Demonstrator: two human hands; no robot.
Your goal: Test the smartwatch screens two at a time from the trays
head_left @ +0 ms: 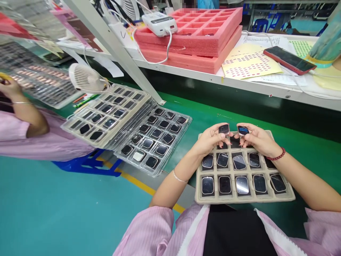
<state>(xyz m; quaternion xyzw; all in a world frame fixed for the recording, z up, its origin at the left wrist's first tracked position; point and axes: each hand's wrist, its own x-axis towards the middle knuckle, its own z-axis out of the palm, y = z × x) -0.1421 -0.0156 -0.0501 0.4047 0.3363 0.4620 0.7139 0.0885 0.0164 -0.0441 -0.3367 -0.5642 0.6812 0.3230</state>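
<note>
Dark watch face (223, 129) — pinched in the left hand's (211, 139) fingertips.

The floor (61, 209) is smooth and blue-green; a yellow line (138, 184) borders a grey strip (140, 171). The bench (198, 124) has a green top. A white shelf (197, 77) is mounted above its rear side and extends to the right edge of the view, with a dark recess beneath. A pale metal post (125, 53) crosses in front of the shelf at a slant and meets the bench top. A white fan (86, 79) is located left of the post. A blue stool (85, 166) stands below, at left. Blue stools (260, 25) at the rear appear to stand under another bench; detail there is limited. Lighting is bright.
</note>
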